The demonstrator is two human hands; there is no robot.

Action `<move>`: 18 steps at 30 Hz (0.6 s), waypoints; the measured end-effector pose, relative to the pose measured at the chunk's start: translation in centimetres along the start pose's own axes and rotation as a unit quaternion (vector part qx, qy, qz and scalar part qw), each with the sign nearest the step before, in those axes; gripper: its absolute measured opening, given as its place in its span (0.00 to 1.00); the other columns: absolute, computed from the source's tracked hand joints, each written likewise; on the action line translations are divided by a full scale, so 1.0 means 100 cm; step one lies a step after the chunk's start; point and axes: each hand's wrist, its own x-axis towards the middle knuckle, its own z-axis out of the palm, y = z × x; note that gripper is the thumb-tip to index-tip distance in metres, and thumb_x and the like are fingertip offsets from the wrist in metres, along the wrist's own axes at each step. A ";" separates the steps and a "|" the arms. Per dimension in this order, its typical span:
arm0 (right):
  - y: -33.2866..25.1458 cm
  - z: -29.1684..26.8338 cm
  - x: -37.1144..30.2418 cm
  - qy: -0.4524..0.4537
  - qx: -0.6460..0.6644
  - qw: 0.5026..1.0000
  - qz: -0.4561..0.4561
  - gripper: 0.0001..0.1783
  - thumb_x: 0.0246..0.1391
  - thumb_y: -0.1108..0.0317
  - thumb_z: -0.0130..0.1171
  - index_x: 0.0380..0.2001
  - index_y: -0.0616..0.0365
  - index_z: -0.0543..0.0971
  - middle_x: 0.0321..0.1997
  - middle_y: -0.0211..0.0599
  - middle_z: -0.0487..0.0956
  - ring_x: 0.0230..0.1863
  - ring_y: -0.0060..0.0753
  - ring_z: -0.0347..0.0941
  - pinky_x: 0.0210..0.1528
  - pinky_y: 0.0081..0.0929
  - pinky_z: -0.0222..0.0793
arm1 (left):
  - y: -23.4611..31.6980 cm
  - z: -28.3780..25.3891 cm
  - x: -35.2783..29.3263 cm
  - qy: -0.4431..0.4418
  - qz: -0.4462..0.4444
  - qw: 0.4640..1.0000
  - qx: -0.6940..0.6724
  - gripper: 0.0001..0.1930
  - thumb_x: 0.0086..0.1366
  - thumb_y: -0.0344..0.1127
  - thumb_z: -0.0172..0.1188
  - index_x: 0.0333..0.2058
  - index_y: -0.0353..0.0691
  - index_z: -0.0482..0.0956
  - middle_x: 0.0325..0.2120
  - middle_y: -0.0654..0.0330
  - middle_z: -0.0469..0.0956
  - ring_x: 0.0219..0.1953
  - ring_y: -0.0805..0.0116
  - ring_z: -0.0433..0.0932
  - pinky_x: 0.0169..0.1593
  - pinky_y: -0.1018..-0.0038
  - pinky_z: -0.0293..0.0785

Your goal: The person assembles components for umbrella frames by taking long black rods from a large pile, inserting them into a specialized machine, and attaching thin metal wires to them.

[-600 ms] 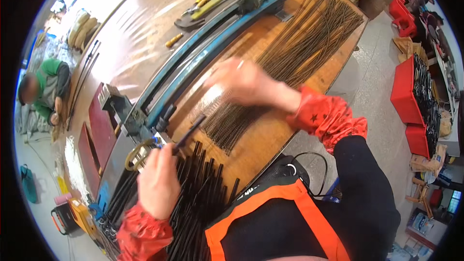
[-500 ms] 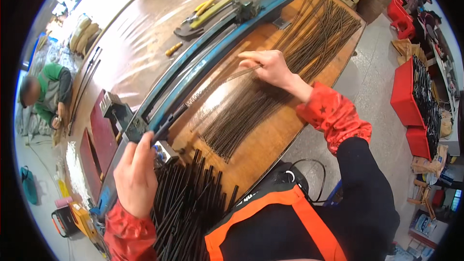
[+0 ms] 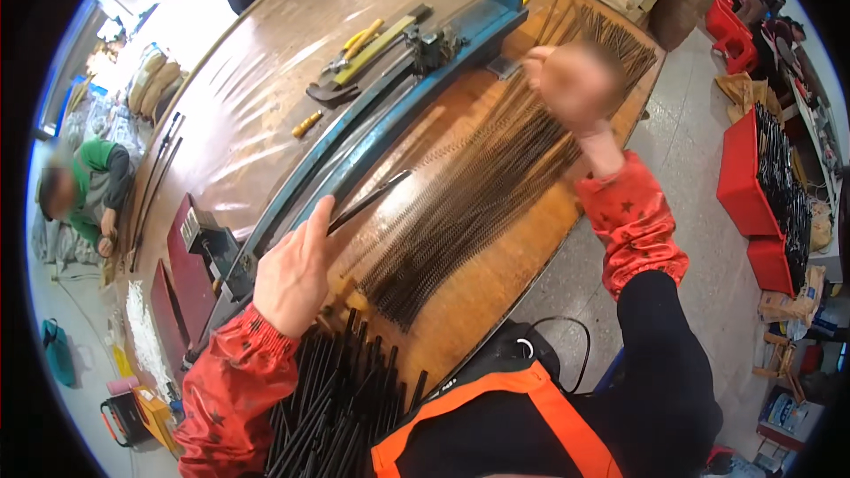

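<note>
My left hand [image 3: 297, 276] is closed around a slim black tube [image 3: 370, 202], which points up to the right over the wooden table. From the tube's far end a thin metal coil spring [image 3: 440, 152] runs faintly toward my right hand [image 3: 577, 84]. That hand is blurred, but its fingers look curled at the spring's upper end, above a broad pile of long coil springs [image 3: 478, 204]. Below my left hand stands a dense bundle of black tubes [image 3: 332, 398]. Red star-patterned sleeve covers are on both forearms.
A long blue metal rail fixture [image 3: 354, 155] crosses the table [image 3: 482, 301] beyond my hands. Behind it lie pliers [image 3: 361, 37] and a yellow-handled tool [image 3: 307, 124]. Red bins [image 3: 739, 173] stand at the right. One person in green [image 3: 93, 181] works at the left; another stands at the back.
My left hand has moved right with the black tube, and my right hand has moved up and right over the spring pile. A standing person has come into view at the back.
</note>
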 end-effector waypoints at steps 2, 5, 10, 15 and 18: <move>0.002 -0.024 0.004 0.037 -0.076 0.995 -0.049 0.07 0.46 0.70 0.73 0.30 0.52 0.83 0.19 0.32 0.77 0.19 0.32 0.73 0.24 0.28 0.67 | 0.002 0.004 0.002 -0.017 0.020 1.000 0.006 0.21 0.63 0.22 0.56 0.55 0.35 0.70 0.34 0.43 0.79 0.37 0.43 0.80 0.37 0.58 0.76; 0.003 -0.011 -0.030 -0.026 -0.030 0.999 -0.013 0.11 0.46 0.70 0.71 0.35 0.54 0.83 0.20 0.34 0.78 0.20 0.35 0.74 0.26 0.29 0.69 | 0.001 0.007 0.008 -0.014 0.038 0.999 0.024 0.15 0.62 0.24 0.56 0.49 0.36 0.71 0.31 0.48 0.76 0.35 0.45 0.79 0.36 0.58 0.75; -0.027 0.044 -0.040 -0.171 0.102 0.979 0.048 0.14 0.53 0.63 0.68 0.43 0.52 0.84 0.32 0.37 0.83 0.32 0.38 0.80 0.37 0.34 0.78 | 0.002 0.008 0.013 -0.011 0.016 1.000 0.023 0.17 0.63 0.27 0.57 0.51 0.40 0.74 0.28 0.49 0.74 0.31 0.45 0.78 0.32 0.57 0.74; -0.031 0.092 -0.045 -0.181 0.148 0.970 0.071 0.16 0.56 0.62 0.66 0.48 0.48 0.82 0.31 0.38 0.83 0.29 0.38 0.80 0.33 0.33 0.77 | -0.003 0.002 0.003 0.005 0.003 0.999 0.036 0.17 0.66 0.29 0.58 0.53 0.41 0.76 0.29 0.48 0.77 0.29 0.44 0.78 0.32 0.55 0.74; -0.096 0.098 -0.036 -0.230 0.210 0.948 0.060 0.22 0.57 0.60 0.66 0.55 0.44 0.80 0.32 0.37 0.83 0.31 0.37 0.81 0.34 0.34 0.77 | -0.010 0.003 -0.010 -0.008 -0.032 0.998 0.044 0.16 0.66 0.29 0.57 0.53 0.43 0.75 0.29 0.51 0.78 0.30 0.46 0.80 0.32 0.58 0.76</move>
